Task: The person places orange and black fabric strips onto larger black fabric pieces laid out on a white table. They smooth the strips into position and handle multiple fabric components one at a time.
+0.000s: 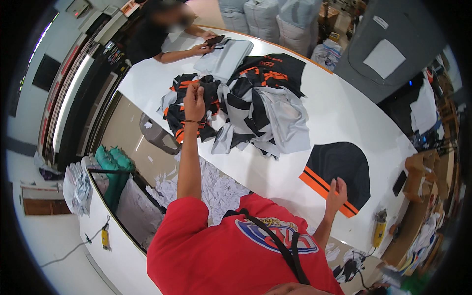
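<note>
My left hand (194, 102) reaches out over a heap of black, orange and grey cut fabric pieces (179, 115). Its fingers are curled closed beside an orange-trimmed piece; what they hold, if anything, is hidden. On the right, a black fabric panel (339, 164) with a rounded top and an orange-and-black striped band lies flat on the white table (364, 115). My right hand (336, 195) is over the panel near its striped edge, fingers extended and slightly apart. Between my hands and farther off lies a pile of grey and black fabric pieces (280, 118).
Across the table a person (157, 29) holds a phone (215, 40) beside folded grey fabric (226, 56). A yellow-handled tool (379, 231) and a dark phone-shaped object (399, 183) sit at the right. Paper scraps (216, 189) cover the floor; a stool (157, 135) stands left.
</note>
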`<state>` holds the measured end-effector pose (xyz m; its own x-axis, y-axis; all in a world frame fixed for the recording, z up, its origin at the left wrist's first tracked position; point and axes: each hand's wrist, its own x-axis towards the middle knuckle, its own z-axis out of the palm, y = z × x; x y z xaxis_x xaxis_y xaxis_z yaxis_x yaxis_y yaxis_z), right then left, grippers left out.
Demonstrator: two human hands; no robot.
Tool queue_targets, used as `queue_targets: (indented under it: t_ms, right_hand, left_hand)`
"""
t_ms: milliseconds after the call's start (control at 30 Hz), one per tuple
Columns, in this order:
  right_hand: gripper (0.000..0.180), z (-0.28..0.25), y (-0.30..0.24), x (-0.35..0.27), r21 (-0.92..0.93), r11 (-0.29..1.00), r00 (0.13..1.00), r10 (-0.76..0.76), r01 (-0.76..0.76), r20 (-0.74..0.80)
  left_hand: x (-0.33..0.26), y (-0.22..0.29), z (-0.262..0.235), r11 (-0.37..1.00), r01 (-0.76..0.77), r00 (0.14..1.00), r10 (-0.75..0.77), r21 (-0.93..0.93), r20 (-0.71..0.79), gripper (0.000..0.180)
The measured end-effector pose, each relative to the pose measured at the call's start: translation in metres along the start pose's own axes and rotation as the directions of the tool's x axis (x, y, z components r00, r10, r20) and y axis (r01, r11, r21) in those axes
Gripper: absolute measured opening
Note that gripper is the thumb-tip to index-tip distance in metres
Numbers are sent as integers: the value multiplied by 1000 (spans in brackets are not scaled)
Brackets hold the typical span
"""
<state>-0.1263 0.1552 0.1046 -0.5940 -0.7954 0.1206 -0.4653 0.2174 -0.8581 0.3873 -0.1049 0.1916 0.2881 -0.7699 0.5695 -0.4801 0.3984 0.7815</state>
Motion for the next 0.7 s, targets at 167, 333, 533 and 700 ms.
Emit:
queue_targets:
  t_ms: [167, 333, 533, 700]
  right_hand:
    - [23, 33, -60, 8, 257, 966, 976, -62, 6, 210]
    - [32, 56, -72, 17, 618, 747, 902, -59, -244, 428]
    - [53, 46, -19, -23, 658, 59, 655, -67, -750, 753]
    - [58, 14, 50, -54, 879, -26, 821, 343, -477, 456]
  left_hand:
    - [9, 150, 17, 995, -34, 917, 70, -96, 394, 15]
    - [-39, 240, 51, 877, 67, 736, 278, -475, 617, 12]
    - [-95, 220, 143, 749, 529, 596, 6, -399, 803, 18]
    - [-168, 110, 209, 827, 559, 359, -313, 66, 880, 32]
